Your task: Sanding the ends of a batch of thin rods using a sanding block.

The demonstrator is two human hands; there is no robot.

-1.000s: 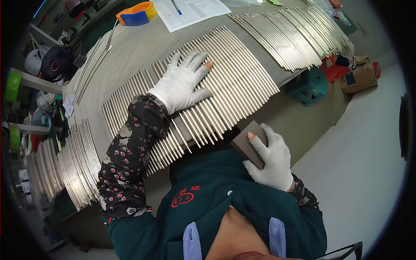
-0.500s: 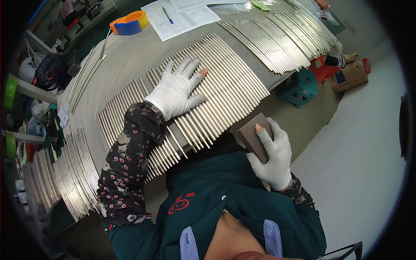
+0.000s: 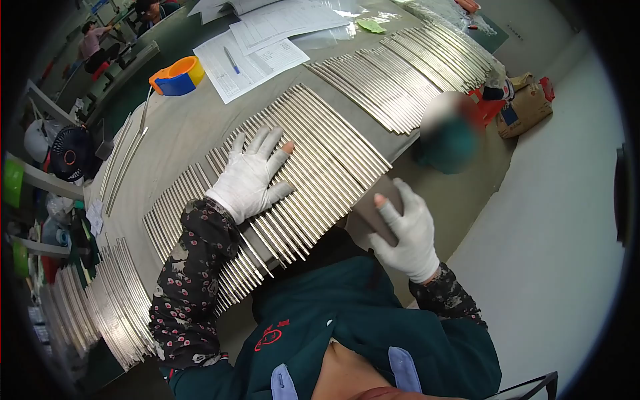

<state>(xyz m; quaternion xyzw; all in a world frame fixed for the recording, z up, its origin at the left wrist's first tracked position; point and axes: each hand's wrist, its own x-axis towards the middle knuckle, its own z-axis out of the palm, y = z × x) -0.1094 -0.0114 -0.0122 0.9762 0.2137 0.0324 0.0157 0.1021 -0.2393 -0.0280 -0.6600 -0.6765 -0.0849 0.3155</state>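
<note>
Rods under two gloved hands. The left hand [image 3: 250, 180], in a white glove with one bare fingertip, lies flat and spread, gripping nothing, upon a row of metal rods [image 3: 320, 150]. The rods, beneath this hand and to both sides of it, are slender, silvery and glossy, laid side by side; their near ends are uneven, with narrow gaps close to the wrist. The right hand [image 3: 408, 237], likewise gloved, grasps a grey-brown block [image 3: 373, 208], flat-faced and somewhat blurred, just beside the row's near edge; whether block and rods touch cannot be told. Beyond the left hand, toward the right, lies a second group of rods [image 3: 407, 77]; farther ahead of it are paper sheets [image 3: 217, 73].
</note>
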